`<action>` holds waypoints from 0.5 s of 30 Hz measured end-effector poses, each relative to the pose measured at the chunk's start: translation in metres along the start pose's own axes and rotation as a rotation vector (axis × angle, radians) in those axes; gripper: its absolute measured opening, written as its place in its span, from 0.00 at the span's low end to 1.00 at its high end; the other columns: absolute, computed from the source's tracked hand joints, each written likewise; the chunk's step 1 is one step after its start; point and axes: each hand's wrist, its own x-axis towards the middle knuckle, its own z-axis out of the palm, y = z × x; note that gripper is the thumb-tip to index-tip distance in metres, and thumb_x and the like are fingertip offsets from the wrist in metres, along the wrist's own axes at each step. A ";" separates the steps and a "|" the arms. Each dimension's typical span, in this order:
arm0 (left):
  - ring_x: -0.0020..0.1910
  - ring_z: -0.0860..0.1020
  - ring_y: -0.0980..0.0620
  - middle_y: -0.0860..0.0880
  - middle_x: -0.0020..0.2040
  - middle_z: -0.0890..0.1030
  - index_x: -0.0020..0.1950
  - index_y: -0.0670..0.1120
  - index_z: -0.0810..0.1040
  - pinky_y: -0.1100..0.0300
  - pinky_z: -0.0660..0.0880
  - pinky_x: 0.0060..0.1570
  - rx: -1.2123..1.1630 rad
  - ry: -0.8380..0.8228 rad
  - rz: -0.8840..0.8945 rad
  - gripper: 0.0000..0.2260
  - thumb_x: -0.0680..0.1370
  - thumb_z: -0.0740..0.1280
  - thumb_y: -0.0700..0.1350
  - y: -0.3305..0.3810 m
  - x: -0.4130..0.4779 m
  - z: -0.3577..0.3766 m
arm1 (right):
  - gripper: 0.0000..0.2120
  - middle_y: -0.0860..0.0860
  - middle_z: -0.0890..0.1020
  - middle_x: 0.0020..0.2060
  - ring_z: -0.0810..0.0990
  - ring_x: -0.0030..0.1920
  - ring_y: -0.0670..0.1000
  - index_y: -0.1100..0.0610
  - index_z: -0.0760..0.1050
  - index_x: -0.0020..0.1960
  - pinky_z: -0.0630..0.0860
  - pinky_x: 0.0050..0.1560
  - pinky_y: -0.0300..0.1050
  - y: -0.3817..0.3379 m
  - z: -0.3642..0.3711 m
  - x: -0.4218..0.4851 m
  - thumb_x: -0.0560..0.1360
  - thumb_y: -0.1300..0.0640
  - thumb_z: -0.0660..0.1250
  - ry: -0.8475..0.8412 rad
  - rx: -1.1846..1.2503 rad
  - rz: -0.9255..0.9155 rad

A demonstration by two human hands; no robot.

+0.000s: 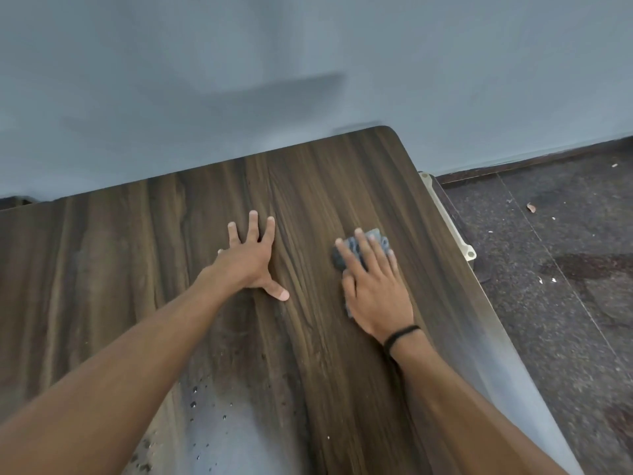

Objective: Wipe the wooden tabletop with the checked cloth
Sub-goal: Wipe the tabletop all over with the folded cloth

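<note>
Wiping under way, judged from pose. Dark droplets [191, 404] speckle near-left tabletop [137, 255], near left forearm. Left hand [251, 260] flat on wood at mid-table, fingers spread, thumb splayed, bracing. Right hand [375, 286] presses checked cloth [346, 255] flat, fingers straight, slightly fanned; cloth bunched under palm, poking out past fingertips, toward right edge. Black band [399, 335] on right wrist. Next move likely calls for sweeping cloth toward wet patch under steady downward pressure.

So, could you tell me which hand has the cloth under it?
The right hand, with the black wristband: it presses flat on the checked cloth, while the left hand rests bare on the tabletop.
</note>
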 end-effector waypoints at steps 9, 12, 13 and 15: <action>0.76 0.37 0.35 0.47 0.77 0.29 0.78 0.52 0.31 0.34 0.52 0.71 -0.048 0.066 -0.050 0.65 0.60 0.76 0.67 -0.002 -0.016 0.010 | 0.28 0.51 0.50 0.83 0.43 0.82 0.52 0.45 0.52 0.83 0.49 0.81 0.59 -0.021 0.010 -0.047 0.83 0.48 0.47 0.022 -0.002 0.111; 0.76 0.36 0.35 0.50 0.76 0.27 0.77 0.54 0.29 0.33 0.53 0.71 -0.085 0.027 -0.090 0.68 0.56 0.75 0.72 -0.005 -0.021 0.032 | 0.27 0.48 0.47 0.82 0.39 0.81 0.49 0.42 0.49 0.83 0.41 0.79 0.53 -0.018 0.014 -0.077 0.84 0.47 0.46 -0.008 -0.005 -0.052; 0.76 0.35 0.36 0.50 0.75 0.26 0.76 0.54 0.28 0.33 0.53 0.71 -0.074 0.022 -0.085 0.69 0.55 0.75 0.72 -0.006 -0.022 0.039 | 0.27 0.48 0.48 0.82 0.41 0.82 0.49 0.42 0.50 0.82 0.42 0.79 0.53 -0.007 0.012 -0.092 0.83 0.47 0.47 -0.010 -0.002 -0.096; 0.75 0.33 0.35 0.50 0.74 0.24 0.75 0.54 0.26 0.33 0.53 0.70 -0.049 0.035 -0.070 0.70 0.55 0.76 0.70 -0.010 -0.025 0.045 | 0.27 0.50 0.53 0.82 0.46 0.82 0.51 0.44 0.55 0.82 0.48 0.81 0.56 0.012 0.003 -0.095 0.83 0.48 0.49 0.036 -0.001 -0.029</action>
